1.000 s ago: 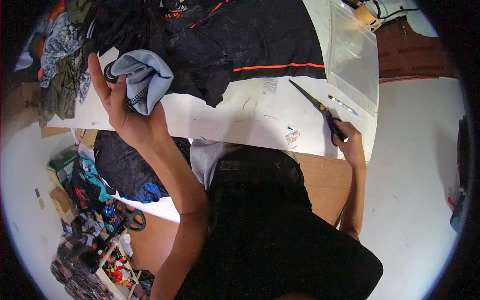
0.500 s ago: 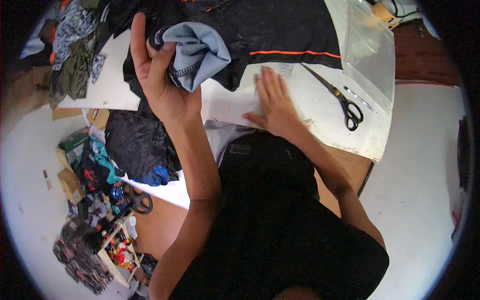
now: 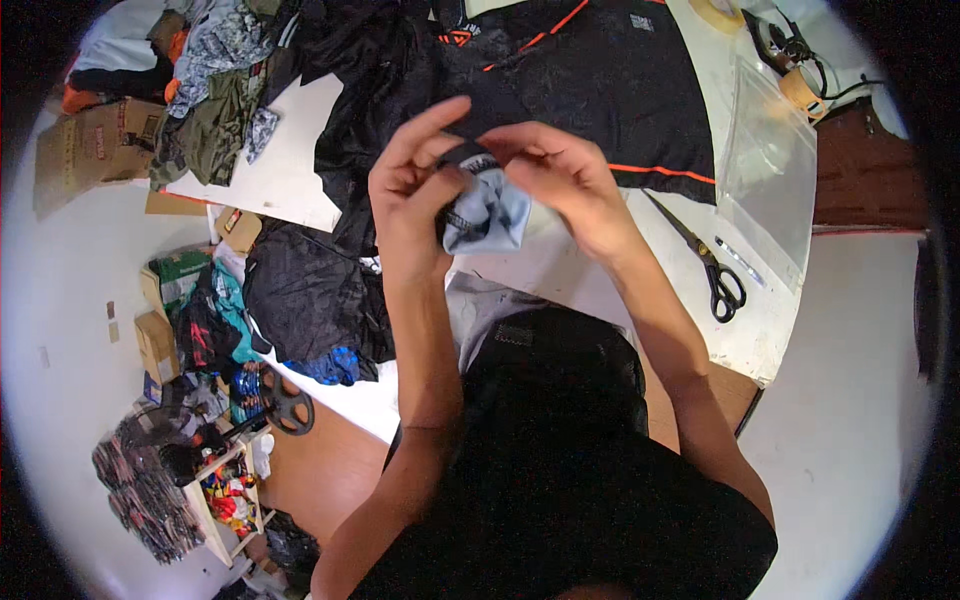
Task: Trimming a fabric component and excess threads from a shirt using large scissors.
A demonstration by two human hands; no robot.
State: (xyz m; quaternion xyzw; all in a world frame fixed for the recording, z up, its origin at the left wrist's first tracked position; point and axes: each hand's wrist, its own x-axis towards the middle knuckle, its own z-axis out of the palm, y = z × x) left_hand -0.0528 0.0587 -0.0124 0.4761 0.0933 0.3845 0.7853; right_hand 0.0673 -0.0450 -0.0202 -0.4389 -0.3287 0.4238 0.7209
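Observation:
Above the white table, my left hand pinches a bunched piece of light-blue fabric with a black stitched edge; its index finger sticks up. My right hand meets the same fabric from the other side, thumb and fingers closed at its upper dark edge. The fabric's full shape is hidden by its folds and my fingers. Behind both hands a black garment with orange trim lies spread on the table. To the right of my right hand rest black-handled scissors, partly opened, beside a slim pen-like item.
A clear plastic sheet covers the table's right side, near a roll of tape and dark cables. Piled clothes and a cardboard box stand at the far left. A dark cloth hangs below at left.
My right hand has lifted off the table and come to the fabric. My left hand has moved right and down with it. The view has shifted slightly.

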